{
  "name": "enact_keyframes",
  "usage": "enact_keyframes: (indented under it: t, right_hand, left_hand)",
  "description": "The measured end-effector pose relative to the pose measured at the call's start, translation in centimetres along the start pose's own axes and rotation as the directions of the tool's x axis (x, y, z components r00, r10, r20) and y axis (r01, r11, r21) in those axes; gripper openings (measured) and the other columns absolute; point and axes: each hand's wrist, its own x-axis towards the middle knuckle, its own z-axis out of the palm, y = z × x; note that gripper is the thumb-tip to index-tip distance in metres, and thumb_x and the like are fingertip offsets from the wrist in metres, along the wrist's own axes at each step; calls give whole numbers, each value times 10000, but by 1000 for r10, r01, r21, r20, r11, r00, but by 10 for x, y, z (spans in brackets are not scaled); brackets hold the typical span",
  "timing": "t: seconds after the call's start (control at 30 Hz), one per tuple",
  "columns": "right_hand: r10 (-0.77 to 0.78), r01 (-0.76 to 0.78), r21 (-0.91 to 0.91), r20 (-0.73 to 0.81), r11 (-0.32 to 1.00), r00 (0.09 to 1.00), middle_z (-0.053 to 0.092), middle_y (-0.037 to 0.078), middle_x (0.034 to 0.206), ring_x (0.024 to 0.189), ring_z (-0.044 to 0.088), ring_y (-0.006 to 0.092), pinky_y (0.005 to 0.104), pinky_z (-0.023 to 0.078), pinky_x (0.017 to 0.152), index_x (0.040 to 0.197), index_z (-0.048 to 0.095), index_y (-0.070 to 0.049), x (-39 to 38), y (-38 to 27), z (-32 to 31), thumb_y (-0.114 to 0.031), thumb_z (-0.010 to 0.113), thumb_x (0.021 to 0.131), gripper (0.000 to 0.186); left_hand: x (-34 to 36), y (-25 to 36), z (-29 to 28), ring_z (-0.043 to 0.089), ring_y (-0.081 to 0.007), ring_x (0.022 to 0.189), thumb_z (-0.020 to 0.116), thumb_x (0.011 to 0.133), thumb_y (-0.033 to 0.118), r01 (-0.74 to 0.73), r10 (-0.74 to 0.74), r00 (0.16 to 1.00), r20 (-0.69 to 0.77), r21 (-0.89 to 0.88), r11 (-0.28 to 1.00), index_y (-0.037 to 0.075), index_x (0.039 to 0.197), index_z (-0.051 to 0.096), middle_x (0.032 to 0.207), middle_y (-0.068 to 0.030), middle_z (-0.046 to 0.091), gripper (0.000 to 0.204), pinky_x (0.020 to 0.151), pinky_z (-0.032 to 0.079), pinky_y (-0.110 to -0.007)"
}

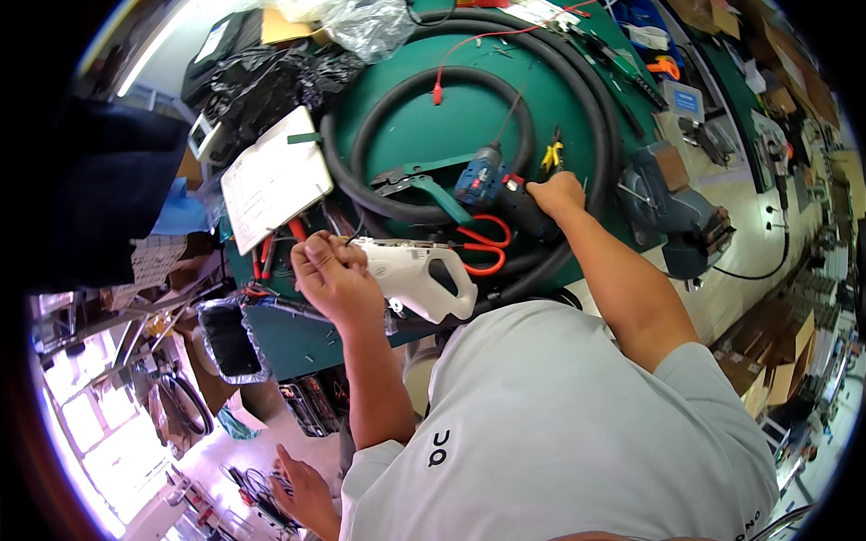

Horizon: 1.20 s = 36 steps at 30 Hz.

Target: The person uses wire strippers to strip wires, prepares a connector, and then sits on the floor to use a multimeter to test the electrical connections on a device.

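My left hand [338, 279] is closed at the front end of a white pistol-shaped plastic handle [419, 278], with a looped grip at its other end. Red-handled scissors [494, 248] lie just beyond that grip. My right hand [557, 194] has curled fingers beside the black base [534, 216] of a blue power drill [481, 176] with a long thin bit. Yellow-and-black pliers [550, 160] lie right at its fingers. What the right hand grips is partly hidden. A green-handled tool [442, 198] rests left of the drill.
Thick black cable [361, 126] coils across the green table [406, 99]. An open notebook [278, 180] and black plastic bags [262, 99] lie left. A bench vise [672, 212] stands right. Another person's hand [305, 494] shows at lower left. A red lead [437, 95] lies at the far side.
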Motion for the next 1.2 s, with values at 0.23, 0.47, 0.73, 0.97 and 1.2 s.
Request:
enact_keyframes:
  t: [0.23,0.47,0.73,0.97,1.2]
  right_hand:
    - [13,-9,75,-56,997,998,623,250,1095,1029,619,344,381,486,904,1109,524,116,-11,1,-6,-355,740,662,684]
    - [-24,34,78,-131,996,991,624,262,1061,1005,621,359,392,487,887,1060,535,114,-28,-1,-15,-349,724,659,641]
    - [-120,135,104,-138,985,983,622,269,1022,981,619,375,400,485,874,1026,510,118,-43,4,-24,-327,717,655,615]
    - [-218,236,127,-137,963,966,625,274,963,944,623,387,412,486,850,977,514,106,-41,12,-20,-319,720,642,579]
    - [-251,271,130,-149,954,956,628,252,945,917,623,377,406,482,825,955,528,84,-45,14,-18,-319,712,644,541]
  left_hand:
    - [0,1,3,311,-58,491,483,989,227,0,2,997,71,-29,1000,53,870,454,668,-6,417,213,451,293,-204]
    - [1,-3,2,390,-53,551,468,995,200,2,2,995,96,-41,999,61,877,413,758,-28,477,191,453,323,-189]
    - [3,-7,12,375,-54,545,485,988,208,-5,8,991,135,-28,1000,56,877,428,738,-21,464,197,453,315,-192]
    - [7,-9,20,371,-57,532,458,998,201,-1,1,984,177,-2,1000,47,878,412,699,-22,449,201,451,310,-191]
    - [16,-10,31,372,-61,488,483,990,221,35,-67,983,172,183,982,16,887,464,666,-22,458,229,430,320,-206]
